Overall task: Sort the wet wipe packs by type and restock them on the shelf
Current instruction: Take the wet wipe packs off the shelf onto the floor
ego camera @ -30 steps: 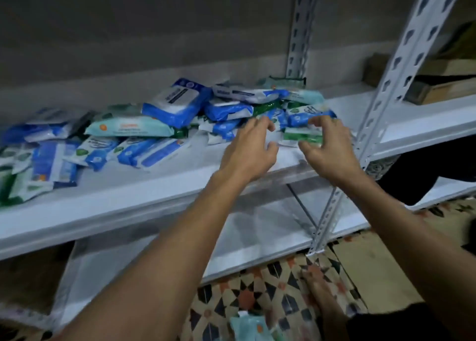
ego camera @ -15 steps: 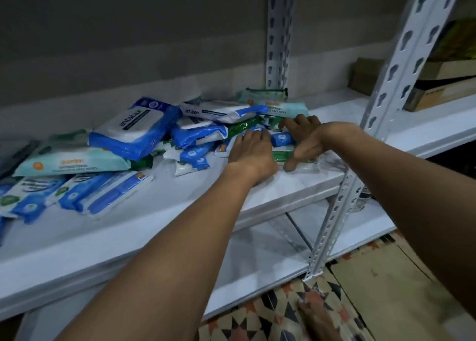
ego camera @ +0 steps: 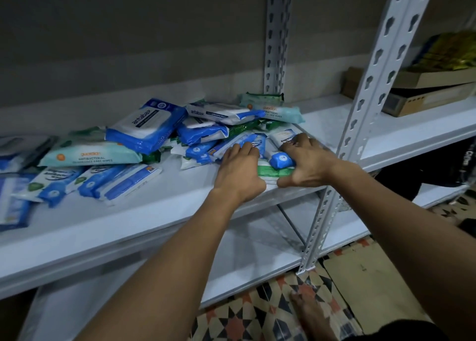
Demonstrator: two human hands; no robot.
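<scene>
1. On the white shelf (ego camera: 180, 206), I see my right hand (ego camera: 306, 164) curled in a closed grip round a small stack of wipe packs (ego camera: 277, 164).
2. My left hand (ego camera: 238, 172) lies flat, fingers straight, against that stack.
3. Just left, a loose pile of packs (ego camera: 144, 134) spreads along the shelf.

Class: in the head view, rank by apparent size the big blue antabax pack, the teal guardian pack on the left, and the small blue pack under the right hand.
1. Big blue antabax pack and teal guardian pack: look alike.
2. Small blue pack, partly covered by the right hand.
</scene>
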